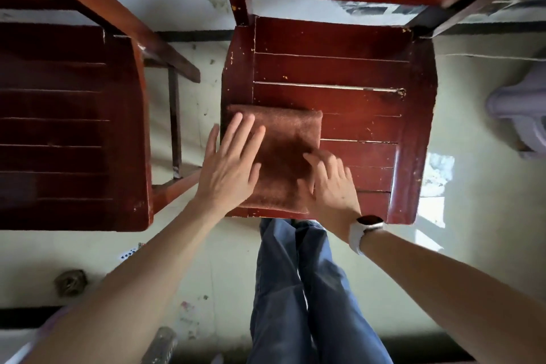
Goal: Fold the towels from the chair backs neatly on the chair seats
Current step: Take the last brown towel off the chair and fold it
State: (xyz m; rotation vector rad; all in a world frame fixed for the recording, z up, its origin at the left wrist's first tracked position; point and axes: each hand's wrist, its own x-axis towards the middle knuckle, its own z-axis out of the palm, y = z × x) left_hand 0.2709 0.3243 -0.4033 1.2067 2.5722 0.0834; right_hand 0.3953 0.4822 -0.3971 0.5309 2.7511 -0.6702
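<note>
Folded towel (288, 139) lies under both hands' fingers (246, 130).

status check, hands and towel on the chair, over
Left hand flat on folded towel. Right hand pressing its near edge. Towel on chair seat. Nothing blocking.

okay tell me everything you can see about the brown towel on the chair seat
The brown towel is a fuzzy, terry-looking cloth in rust brown, folded into a compact, roughly rectangular pad with a rounded fold along its far edge. It lies flat on the near left part of the red wooden chair seat, its near edge close to the seat's front edge. The left hand lies flat on its left side, fingers straight. The right hand rests on its near right corner, fingers bent on the cloth.
</note>
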